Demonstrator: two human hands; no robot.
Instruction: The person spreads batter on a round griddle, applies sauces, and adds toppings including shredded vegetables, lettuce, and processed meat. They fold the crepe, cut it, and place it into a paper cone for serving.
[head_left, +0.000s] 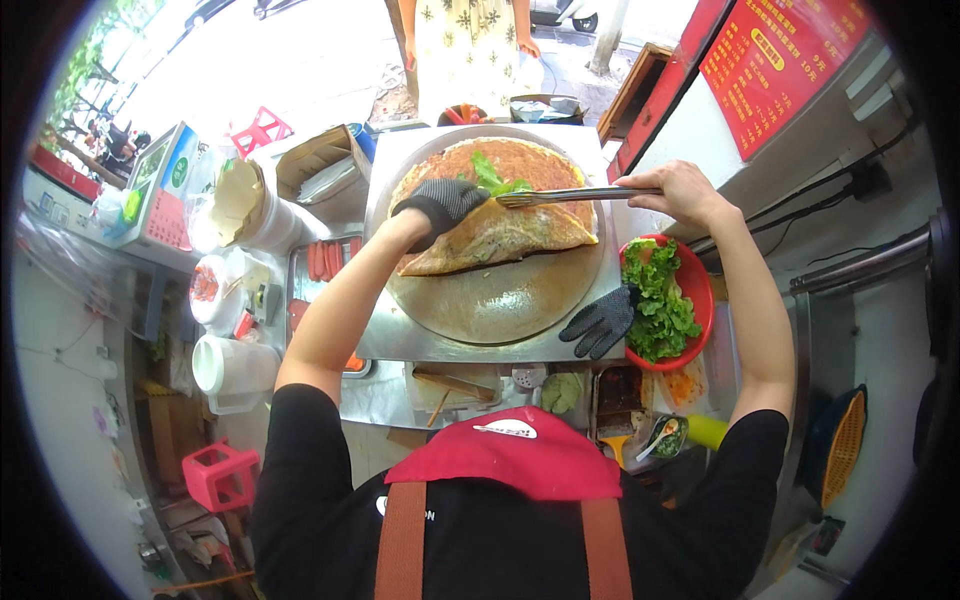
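A large round crepe with reddish sauce lies on a round griddle plate. Its near edge is folded up over lettuce leaves. My left hand, in a dark dotted work glove, grips the folded edge at its left. Bare, my right hand holds a pair of metal tongs by the handle end. The tips of the tongs rest at the fold, beside my left fingers. What is under the fold is mostly hidden.
A red bowl of lettuce stands right of the griddle, and an empty dark glove lies at the griddle's near right corner. To the left are a tray of sausages and a cardboard box. A person stands across the counter.
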